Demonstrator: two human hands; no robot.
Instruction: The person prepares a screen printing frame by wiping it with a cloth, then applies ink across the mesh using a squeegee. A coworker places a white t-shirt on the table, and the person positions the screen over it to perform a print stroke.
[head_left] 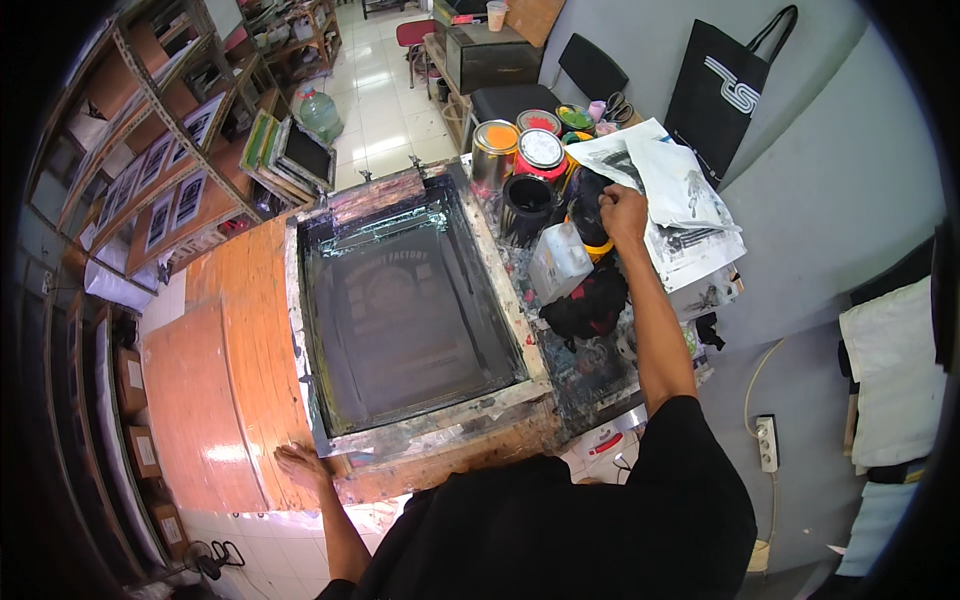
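Note:
My left hand (302,466) lies with its fingers stretched out on the orange wooden board (200,400), near the front left corner of a screen-printing frame (303,330). The frame's dark mesh (400,310) shows a faint design. On the right, my right hand (625,212) is closed above a dark container with a yellow rim (598,250); what its fingers grip cannot be made out. Beside that container stand a white plastic bottle (560,262) and a black pot (528,205). Below them lies a crumpled black cloth (590,308).
Open paint cans, one orange (495,140) and one white-topped (541,150), crowd the side table. Ink-stained papers (690,200) lie at its right. A metal rack (150,110) with prints stands at the left. A power strip (766,443) hangs on the grey wall.

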